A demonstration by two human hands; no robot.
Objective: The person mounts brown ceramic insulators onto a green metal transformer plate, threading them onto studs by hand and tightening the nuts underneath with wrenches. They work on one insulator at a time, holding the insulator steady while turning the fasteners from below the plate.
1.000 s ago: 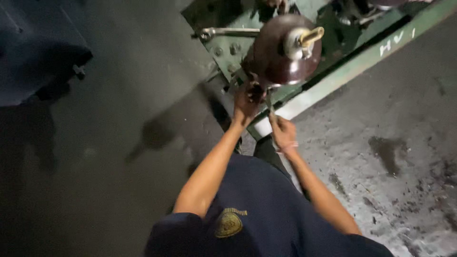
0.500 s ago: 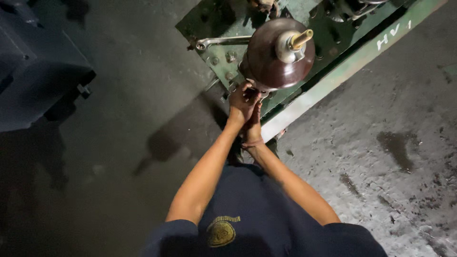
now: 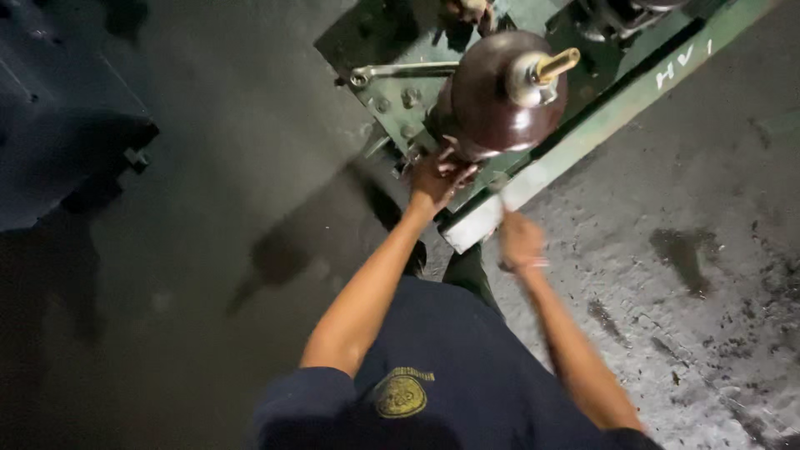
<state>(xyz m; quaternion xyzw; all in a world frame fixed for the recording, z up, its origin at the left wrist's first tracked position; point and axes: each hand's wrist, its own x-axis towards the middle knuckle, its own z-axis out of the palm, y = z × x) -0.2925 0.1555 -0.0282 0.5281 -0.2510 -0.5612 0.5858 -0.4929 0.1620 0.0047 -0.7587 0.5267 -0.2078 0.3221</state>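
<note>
Green frame [image 3: 583,133]: brown insulator [image 3: 492,100] above left hand [image 3: 437,175].

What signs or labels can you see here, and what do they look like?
Painted marking: small white hand-painted characters on the green metal frame, upper right, beside the brown insulator.
Shirt badge: round yellow emblem on the dark blue shirt, bottom centre.
No packages or screens.

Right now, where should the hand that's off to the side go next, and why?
Probably back up beside the left hand at the base of the brown insulator. The right hand hangs blurred below the green frame, touching nothing clear, so only one hand is at the insulator.
</note>
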